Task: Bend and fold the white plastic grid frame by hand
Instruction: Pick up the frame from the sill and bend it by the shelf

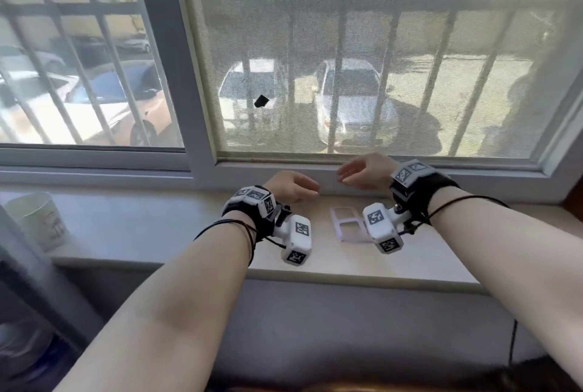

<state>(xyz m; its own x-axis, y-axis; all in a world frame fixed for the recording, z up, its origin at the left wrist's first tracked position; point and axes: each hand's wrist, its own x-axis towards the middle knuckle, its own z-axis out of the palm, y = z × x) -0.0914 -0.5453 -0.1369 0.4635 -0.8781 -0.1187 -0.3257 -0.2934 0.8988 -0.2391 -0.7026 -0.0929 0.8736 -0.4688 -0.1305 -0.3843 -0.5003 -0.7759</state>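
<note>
The white plastic grid frame lies flat on the pale windowsill, partly hidden under the white tracker block on my right wrist. My left hand hovers above the sill to the left of the frame, fingers loosely curled and holding nothing. My right hand is raised beyond the frame near the window's lower rail, fingers apart and empty. Neither hand touches the frame.
A white paper cup stands at the sill's left end. The window frame and mesh screen rise directly behind the hands. The sill's front edge drops off toward me. Black cords run along both forearms.
</note>
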